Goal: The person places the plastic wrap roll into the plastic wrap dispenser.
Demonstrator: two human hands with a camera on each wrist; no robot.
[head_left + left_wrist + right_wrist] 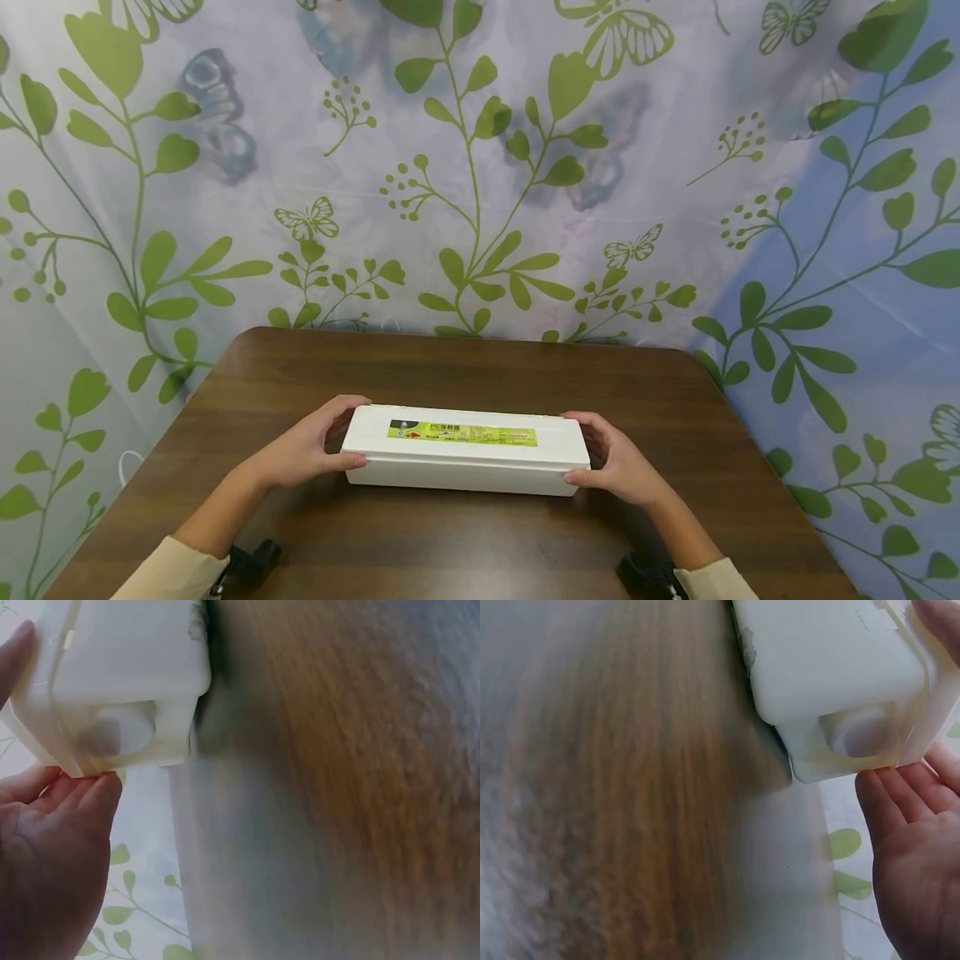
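Observation:
A long white cling film box [465,478] with a green and yellow label [465,433] on its lid lies crosswise on the table. My left hand [300,450] holds its left end, thumb at the front edge and fingers behind. At the opposite end, my right hand [626,468] grips it in the same way. Both wrist views show the box from its ends, where a pale round roll end [136,730] sits inside an opening. The lid appears closed. Its inside is mostly hidden.
The brown wooden table [465,371] extends around the box on all sides. Behind it hangs a cloth [495,208] printed with green leaves and butterflies. Black wrist devices [255,567] sit at both wrists, and a thin white cord [127,467] shows beyond the left table edge.

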